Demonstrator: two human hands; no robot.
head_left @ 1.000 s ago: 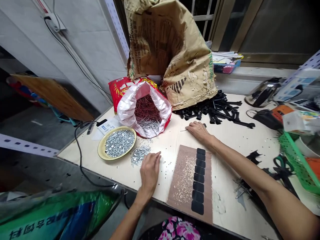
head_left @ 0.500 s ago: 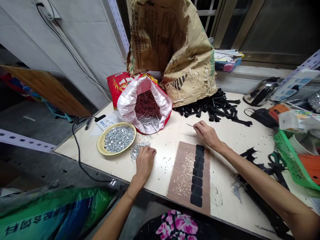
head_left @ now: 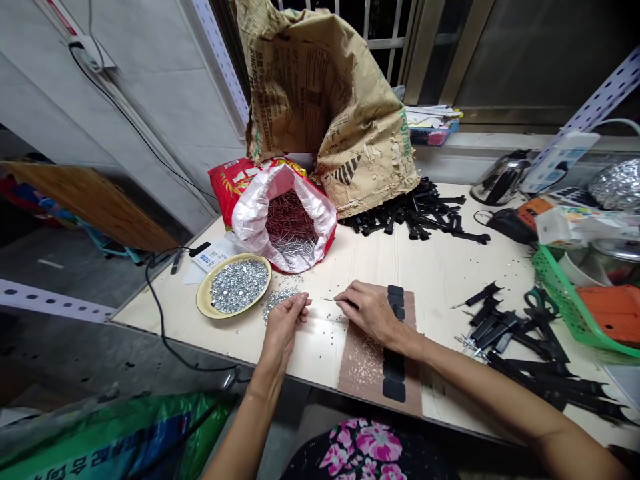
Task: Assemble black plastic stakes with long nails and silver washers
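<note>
My right hand [head_left: 373, 313] pinches a thin metal pin [head_left: 327, 299] that points left. Facing it is my left hand [head_left: 284, 327], thumb and fingertips pressed together; whatever they hold is too small to make out. A small gap separates the pin's tip from the left fingers. Close to my left hand lie loose small washers [head_left: 278, 297] and a yellow plate [head_left: 202, 305] heaped with metal washers [head_left: 239, 285]. Under my right forearm sits a brown board [head_left: 350, 383] with a column of black pads [head_left: 395, 390] and pale crumbs, partly hidden by the arm.
Behind stands an open red and white bag [head_left: 247, 213] of thin pins [head_left: 293, 217], beside a big brown paper sack [head_left: 370, 153]. Black plastic parts [head_left: 425, 210] spread below the sack; more black parts [head_left: 500, 327] lie right. A green basket [head_left: 563, 303] and a kettle [head_left: 503, 179] stand right.
My right hand has moved left and toward me with the pin, nearing my left hand. The left hand has turned and its fingertips are pinched together. The view has shifted slightly.
</note>
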